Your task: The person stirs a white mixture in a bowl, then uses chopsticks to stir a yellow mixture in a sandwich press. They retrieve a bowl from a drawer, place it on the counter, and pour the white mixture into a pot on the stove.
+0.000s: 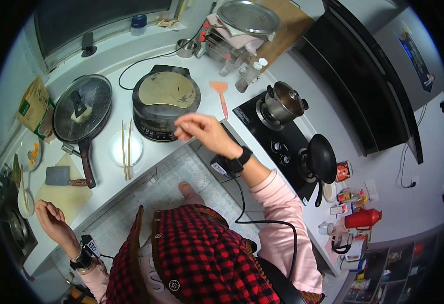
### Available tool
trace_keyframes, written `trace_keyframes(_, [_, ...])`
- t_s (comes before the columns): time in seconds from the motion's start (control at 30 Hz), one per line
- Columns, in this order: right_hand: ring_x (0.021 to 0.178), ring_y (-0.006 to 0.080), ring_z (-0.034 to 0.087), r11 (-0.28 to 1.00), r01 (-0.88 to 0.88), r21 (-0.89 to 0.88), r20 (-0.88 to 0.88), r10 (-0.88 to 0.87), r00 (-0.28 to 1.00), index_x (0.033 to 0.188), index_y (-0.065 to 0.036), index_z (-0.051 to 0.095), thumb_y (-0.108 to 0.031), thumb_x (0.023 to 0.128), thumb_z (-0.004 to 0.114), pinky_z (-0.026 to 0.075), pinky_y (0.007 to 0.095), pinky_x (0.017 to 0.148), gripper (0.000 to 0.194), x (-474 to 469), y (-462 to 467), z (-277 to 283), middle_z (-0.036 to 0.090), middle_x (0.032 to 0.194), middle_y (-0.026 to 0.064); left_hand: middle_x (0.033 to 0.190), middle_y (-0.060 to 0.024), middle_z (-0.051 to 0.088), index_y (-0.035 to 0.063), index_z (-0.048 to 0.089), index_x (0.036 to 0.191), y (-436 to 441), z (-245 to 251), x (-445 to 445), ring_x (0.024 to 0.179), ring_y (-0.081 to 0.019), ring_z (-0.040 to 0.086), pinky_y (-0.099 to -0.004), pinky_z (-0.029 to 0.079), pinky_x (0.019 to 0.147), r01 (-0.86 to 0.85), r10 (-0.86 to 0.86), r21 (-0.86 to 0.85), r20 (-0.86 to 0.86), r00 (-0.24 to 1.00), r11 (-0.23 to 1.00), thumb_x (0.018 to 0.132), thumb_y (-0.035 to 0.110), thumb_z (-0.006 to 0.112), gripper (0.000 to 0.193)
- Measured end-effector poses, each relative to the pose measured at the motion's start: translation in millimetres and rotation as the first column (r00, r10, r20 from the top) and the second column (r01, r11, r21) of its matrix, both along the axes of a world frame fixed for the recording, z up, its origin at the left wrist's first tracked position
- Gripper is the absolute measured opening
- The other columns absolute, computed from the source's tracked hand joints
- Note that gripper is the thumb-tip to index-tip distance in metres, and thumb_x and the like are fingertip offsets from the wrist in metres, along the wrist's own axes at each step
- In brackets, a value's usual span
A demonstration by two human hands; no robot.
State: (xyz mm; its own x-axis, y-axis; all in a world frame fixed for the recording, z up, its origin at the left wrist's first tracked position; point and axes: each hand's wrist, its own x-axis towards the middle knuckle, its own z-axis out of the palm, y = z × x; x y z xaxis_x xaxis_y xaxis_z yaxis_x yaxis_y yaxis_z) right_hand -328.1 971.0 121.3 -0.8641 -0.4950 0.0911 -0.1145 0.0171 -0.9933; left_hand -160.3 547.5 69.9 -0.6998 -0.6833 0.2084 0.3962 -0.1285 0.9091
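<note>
My right hand (pixel 199 131) hovers over the front edge of a round black electric griddle (pixel 151 114), its fingers loosely curled with nothing visible in them. The griddle has a gold lid panel (pixel 165 89) with a plant pattern, and steam rises around it. Close by, a pair of wooden chopsticks (pixel 126 152) lies across a white bowl (pixel 117 148). My left hand (pixel 51 220), empty and with bent fingers, is at the near corner of a pale cutting board (pixel 68 195). On that board rests a cleaver (pixel 58 176) with a wooden handle.
A frying pan (pixel 64 121) with a glass lid holds a pale lump. An orange spatula (pixel 219 89) lies right of the griddle. The gas hob carries a lidded pot (pixel 282 104) and a wok (pixel 321 157). A sink (pixel 5 224) is far left; a cable (pixel 121 76) curves behind the griddle.
</note>
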Motion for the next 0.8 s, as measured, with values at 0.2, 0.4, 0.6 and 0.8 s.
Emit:
trace_keyframes(0.2, [0.076, 0.0102, 0.062, 0.989, 0.15, -0.017, 0.151, -0.146, 0.978, 0.107, 0.001, 0.06, -0.015, 0.097, 0.049, 0.051, 0.0232, 0.07, 0.022, 20.9, 40.3, -43.8, 0.066, 0.087, 0.0058, 0.066, 0.0041, 0.035, 0.0071, 0.048, 0.094, 8.6, 10.6, 3.0, 0.053, -0.0024, 0.029, -0.0172, 0.024, 0.046, -0.04, 0.043, -0.069, 0.041, 0.998, 0.997, 0.098, 0.018, 0.04, 0.015])
trace_keyframes(0.4, [0.058, 0.0064, 0.056, 0.923, 0.372, 0.101, -0.043, -0.37, 0.928, 0.085, -0.001, 0.064, -0.021, 0.093, 0.056, 0.046, 0.0206, 0.054, 0.024, 1.1, 134.7, -50.9, 0.062, 0.067, 0.0013, 0.065, 0.0044, 0.034, 0.0076, 0.048, 0.092, 68.8, 23.4, -9.7, 0.053, -0.0021, 0.028, -0.0171, 0.023, 0.045, 0.002, 0.0, -0.128, 0.016, 1.0, 0.992, 0.099, 0.019, 0.04, 0.015])
trace_keyframes(0.6, [0.058, 0.0328, 0.058, 0.255, 0.919, 0.302, -0.728, -0.561, 0.395, 0.075, -0.004, 0.063, -0.026, 0.086, 0.06, 0.046, 0.0387, 0.056, 0.025, -85.0, 321.2, -37.3, 0.059, 0.064, 0.017, 0.064, 0.0048, 0.034, 0.0078, 0.048, 0.092, 164.4, 36.7, -43.1, 0.05, -0.0016, 0.026, -0.0169, 0.022, 0.043, 0.094, -0.089, -0.111, 0.049, 0.995, 0.989, 0.099, 0.019, 0.041, 0.015])
trace_keyframes(0.8, [0.1, 0.0318, 0.057, -0.103, 0.831, 0.547, -0.804, -0.34, 0.488, 0.108, -0.017, 0.067, -0.025, 0.083, 0.063, 0.046, 0.041, 0.088, 0.027, -163.1, 461.3, -24.9, 0.063, 0.107, 0.011, 0.06, 0.0062, 0.033, 0.01, 0.049, 0.092, 254.3, 31.5, -65.4, 0.047, -0.0015, 0.025, -0.0174, 0.02, 0.041, 0.139, -0.125, -0.089, 0.146, 0.981, 0.986, 0.098, 0.022, 0.044, 0.014])
